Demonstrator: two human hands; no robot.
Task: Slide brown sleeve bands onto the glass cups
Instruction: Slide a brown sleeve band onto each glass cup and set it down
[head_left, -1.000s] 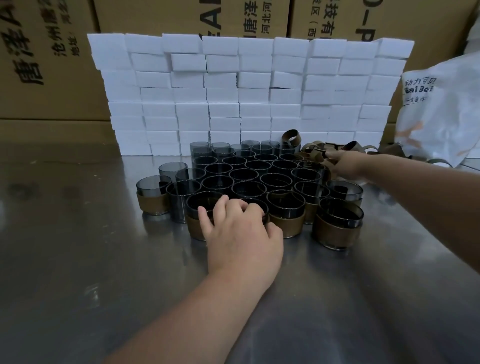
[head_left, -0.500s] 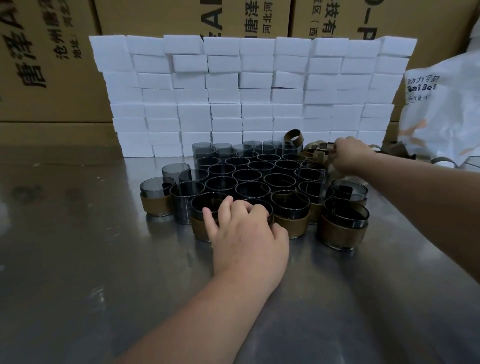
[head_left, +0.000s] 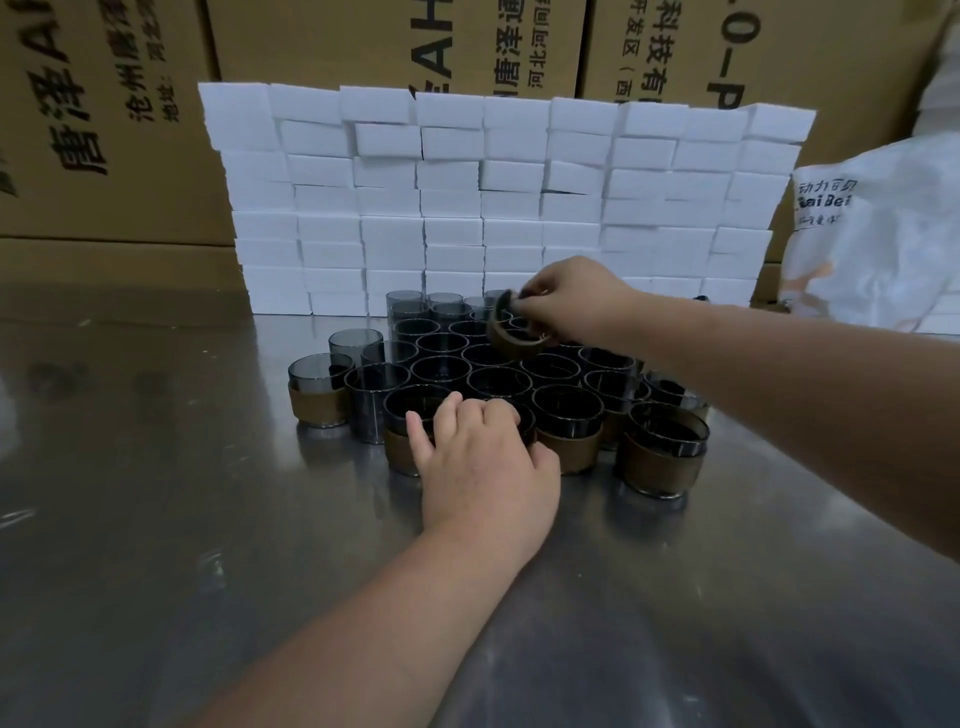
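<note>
Head view only.

Containers: cluster of smoky dark glass cups (head_left: 498, 382), round, straight-walled, open tops up, packed rim to rim. Nothing visible inside them. Cups in the row nearest the left-hand fingers wear brown bands round the lower wall. One banded cup (head_left: 318, 400) sits at the cluster's edge, well out past the left little finger, and another (head_left: 660, 460) is off to the thumb side. Cups beyond the fingertips are bare glass.

Materials: bands look matte, leather-like, and flex as a loop. Table (head_left: 182, 519) is brushed metal, scuffed and reflective. A wall of white foam blocks (head_left: 467, 208) is stacked behind the cups, with printed cardboard boxes (head_left: 104, 130) behind that. A white printed bag (head_left: 883, 249) lies past the right forearm.

Hands: left hand (head_left: 483, 462) is palm down, forearm coming in from the near edge. Its fingers are curled together over the rim of the front cup (head_left: 527, 428), thumb against its side. The cup is mostly hidden under the hand.

Right hand (head_left: 571, 301) reaches in from the right, above the back half of the cluster. Thumb and fingertips pinch the top edge of one brown sleeve band (head_left: 511, 338). The band hangs just below those fingertips, tilted, open loop facing roughly down-left. It is in the air over bare cups, not on any.
</note>
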